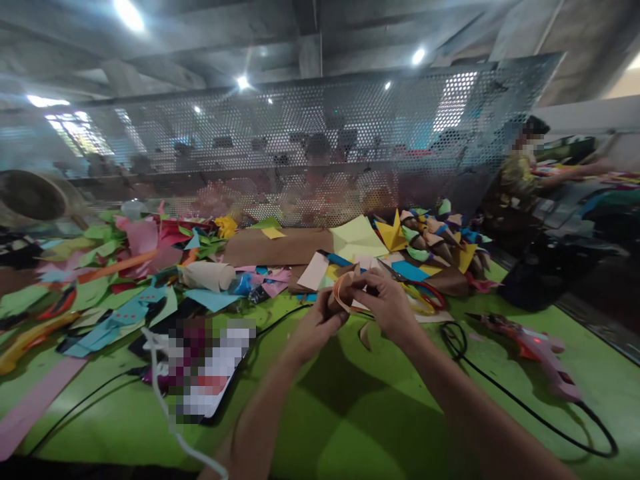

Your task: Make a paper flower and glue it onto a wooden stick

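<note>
Both my hands meet above the green table [350, 413], working on a small rolled piece of brown and orange paper [344, 290]. My left hand [315, 327] is closed around the lower end of the roll. Fingers of my right hand [387, 303] pinch its upper edge. Just behind the hands lie red-handled scissors [425, 293] and loose coloured paper sheets [360, 237]. A small brown paper scrap [365, 335] lies on the table below my right hand.
A pink glue gun [535, 350] with a black cable [500, 393] lies at right. Finished paper cones [440, 240] are piled at the back right. Paper scraps [125, 267] cover the left. A phone [205, 370] lies front left. A perforated metal screen [320, 140] stands behind; a person [520, 173] works at right.
</note>
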The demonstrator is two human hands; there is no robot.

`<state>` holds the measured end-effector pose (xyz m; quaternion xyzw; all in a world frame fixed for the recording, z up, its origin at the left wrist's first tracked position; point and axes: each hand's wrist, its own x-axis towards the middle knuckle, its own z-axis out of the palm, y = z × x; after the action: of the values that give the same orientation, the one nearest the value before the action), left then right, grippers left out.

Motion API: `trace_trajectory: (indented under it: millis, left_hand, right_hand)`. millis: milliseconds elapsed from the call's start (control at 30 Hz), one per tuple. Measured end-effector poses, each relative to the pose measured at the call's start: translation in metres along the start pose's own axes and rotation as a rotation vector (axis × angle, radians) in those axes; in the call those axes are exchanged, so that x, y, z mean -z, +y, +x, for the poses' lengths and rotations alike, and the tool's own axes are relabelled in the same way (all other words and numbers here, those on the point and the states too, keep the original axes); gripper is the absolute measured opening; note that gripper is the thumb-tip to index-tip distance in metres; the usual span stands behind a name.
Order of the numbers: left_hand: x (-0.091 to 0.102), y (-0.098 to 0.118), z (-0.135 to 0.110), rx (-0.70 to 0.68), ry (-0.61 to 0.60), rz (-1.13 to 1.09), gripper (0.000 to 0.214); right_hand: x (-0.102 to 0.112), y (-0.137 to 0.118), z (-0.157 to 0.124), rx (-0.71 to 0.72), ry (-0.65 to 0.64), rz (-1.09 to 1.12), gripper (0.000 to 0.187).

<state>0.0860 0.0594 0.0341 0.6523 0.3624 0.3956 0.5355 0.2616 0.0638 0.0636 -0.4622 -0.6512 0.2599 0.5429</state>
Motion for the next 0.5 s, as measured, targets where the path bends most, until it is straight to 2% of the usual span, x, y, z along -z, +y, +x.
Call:
trace_trajectory:
  millis: [100,200,367,500]
  left_hand:
    - [0.001,0.002,-0.002,-0.010,-0.006,-0.041,0.044]
    - [0.002,0.002,-0.003,0.009,-0.019,-0.039,0.045]
    - [0.003,-0.002,-0.003,0.028,-0.047,-0.085,0.048]
    - [0.004,-0.005,-0.004,0.018,-0.023,-0.071,0.050]
  right_hand:
    - [-0.001,0.008,0.003,-0.068,-0.015,0.096,0.015]
    - [-0.003,0.013,0.004,-0.076,-0.022,0.114,0.022]
    - [-0.005,0.012,0.002,-0.053,-0.029,0.075,0.012]
    - [-0.006,0.009,-0.001,-0.020,-0.043,0.053,0.007]
